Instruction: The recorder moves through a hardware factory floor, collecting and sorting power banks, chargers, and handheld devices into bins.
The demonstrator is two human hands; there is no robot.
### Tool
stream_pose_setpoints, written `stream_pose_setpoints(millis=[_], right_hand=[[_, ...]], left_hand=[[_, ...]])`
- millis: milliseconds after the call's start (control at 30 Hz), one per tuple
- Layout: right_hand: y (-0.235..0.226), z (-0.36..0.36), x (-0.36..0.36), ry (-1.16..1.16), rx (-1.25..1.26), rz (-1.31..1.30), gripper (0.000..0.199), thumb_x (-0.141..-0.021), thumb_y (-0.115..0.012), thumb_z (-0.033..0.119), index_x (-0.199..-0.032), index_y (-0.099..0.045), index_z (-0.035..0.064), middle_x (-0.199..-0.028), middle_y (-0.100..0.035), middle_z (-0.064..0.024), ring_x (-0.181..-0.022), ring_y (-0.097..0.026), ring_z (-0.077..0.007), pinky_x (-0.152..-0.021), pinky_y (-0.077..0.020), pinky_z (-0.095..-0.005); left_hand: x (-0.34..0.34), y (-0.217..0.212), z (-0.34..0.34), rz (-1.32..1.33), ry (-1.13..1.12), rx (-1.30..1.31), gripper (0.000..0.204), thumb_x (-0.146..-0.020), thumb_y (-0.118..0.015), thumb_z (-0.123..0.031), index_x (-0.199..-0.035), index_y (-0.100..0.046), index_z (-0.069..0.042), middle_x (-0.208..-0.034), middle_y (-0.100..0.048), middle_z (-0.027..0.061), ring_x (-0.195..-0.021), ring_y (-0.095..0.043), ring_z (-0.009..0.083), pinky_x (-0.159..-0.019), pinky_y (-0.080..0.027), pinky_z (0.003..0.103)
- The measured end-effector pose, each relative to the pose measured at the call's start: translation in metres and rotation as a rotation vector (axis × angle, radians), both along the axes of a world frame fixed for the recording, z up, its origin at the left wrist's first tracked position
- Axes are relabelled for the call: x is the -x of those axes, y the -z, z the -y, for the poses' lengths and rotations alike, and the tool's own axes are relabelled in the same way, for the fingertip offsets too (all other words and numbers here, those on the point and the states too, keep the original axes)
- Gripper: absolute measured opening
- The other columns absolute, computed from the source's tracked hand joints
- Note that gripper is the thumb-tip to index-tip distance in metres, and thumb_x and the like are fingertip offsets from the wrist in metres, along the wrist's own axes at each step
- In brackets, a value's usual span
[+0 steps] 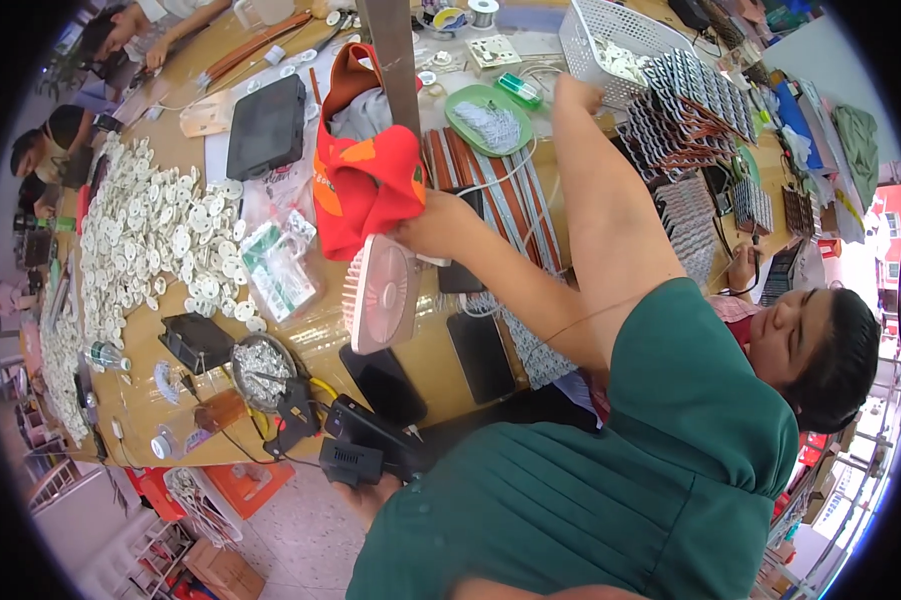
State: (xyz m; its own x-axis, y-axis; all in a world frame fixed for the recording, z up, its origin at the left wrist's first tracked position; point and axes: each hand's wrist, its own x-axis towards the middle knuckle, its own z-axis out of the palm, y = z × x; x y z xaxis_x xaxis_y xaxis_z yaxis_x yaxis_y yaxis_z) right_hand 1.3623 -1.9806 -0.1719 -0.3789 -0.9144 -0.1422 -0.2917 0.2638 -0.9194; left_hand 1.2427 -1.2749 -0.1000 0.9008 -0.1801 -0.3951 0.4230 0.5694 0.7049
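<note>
My right arm, in a short green sleeve, stretches far across the table. My right hand (577,96) is curled closed against the near-left corner of a white perforated basket (630,80); what its fingers hold is hidden. Low by the table's front edge, my left hand (368,494) grips a black boxy device (351,460), its wrist hidden by the green shirt. Close to my right hand are a green-capped container (518,91) and a green tray (458,98) with small whitish parts. Another forearm (510,280), apparently the pink-shirted neighbour's, reaches to a red cloth bag (370,190).
White discs (160,225) pile up on the left. A pink fan (385,300), two dark phones (482,358), a bowl of silvery bits (262,370) and a black case (267,127) occupy the middle. A metal post (391,70) rises there. Stacked metal parts (685,120) stand right; a neighbour (820,360) sits close.
</note>
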Motion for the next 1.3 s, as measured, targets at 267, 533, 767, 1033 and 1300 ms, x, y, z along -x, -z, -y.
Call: stream_pose_setpoints(millis=[267, 533, 767, 1033, 1300], right_hand=[[0.029, 0.072, -0.011, -0.498, -0.007, 0.377, 0.063, -0.068, -0.074, 0.024, -0.12, -0.049, -0.0029, -0.118, -0.055, -0.0154, -0.107, -0.053, -0.0287, -0.091, -0.0416, -0.0377], [-0.072, -0.029, -0.034, -0.846, -0.168, 0.11, 0.036, -0.077, -0.069, 0.029, -0.106, -0.064, 0.0073, -0.105, -0.062, -0.0094, -0.098, -0.056, -0.0218, -0.081, -0.0448, -0.0361], [-0.142, -0.11, -0.015, -1.287, 0.152, -0.514, 0.028, -0.08, -0.066, 0.028, -0.093, -0.071, 0.004, -0.083, -0.067, -0.0068, -0.073, -0.063, -0.0165, -0.06, -0.0524, -0.0317], [-0.074, -0.194, 0.002, -1.154, 0.084, -0.952, 0.025, -0.082, -0.055, 0.022, -0.088, -0.07, 0.0032, -0.09, -0.07, -0.0112, -0.08, -0.068, -0.026, -0.069, -0.0542, -0.0372], [0.09, -0.1, -0.034, -0.811, -0.136, -0.901, 0.034, -0.083, -0.048, 0.018, -0.105, -0.069, 0.0033, -0.113, -0.064, -0.018, -0.108, -0.061, -0.0312, -0.09, -0.0476, -0.0392]], left_hand=[[0.0, 0.004, 0.011, 0.003, -0.04, 0.011, 0.069, -0.083, -0.063, -0.05, -0.135, -0.042, -0.01, -0.134, -0.05, 0.0067, -0.125, -0.045, 0.0238, -0.108, -0.032, 0.042], [0.0, 0.006, 0.013, -0.019, -0.027, 0.05, 0.069, -0.083, -0.065, -0.049, -0.134, -0.043, -0.01, -0.135, -0.05, 0.0048, -0.125, -0.045, 0.022, -0.107, -0.032, 0.041], [-0.007, -0.005, 0.007, -0.027, 0.03, 0.173, 0.07, -0.082, -0.067, -0.047, -0.136, -0.043, -0.011, -0.138, -0.047, 0.0033, -0.128, -0.042, 0.0203, -0.111, -0.026, 0.038], [-0.007, -0.012, -0.007, 0.057, 0.061, 0.262, 0.071, -0.083, -0.066, -0.047, -0.138, -0.04, -0.011, -0.14, -0.045, 0.0034, -0.132, -0.038, 0.0197, -0.113, -0.022, 0.038], [0.001, -0.024, -0.021, 0.151, 0.095, 0.422, 0.057, -0.091, -0.059, -0.037, -0.136, -0.042, -0.007, -0.136, -0.049, 0.0077, -0.124, -0.047, 0.0229, -0.106, -0.037, 0.039]])
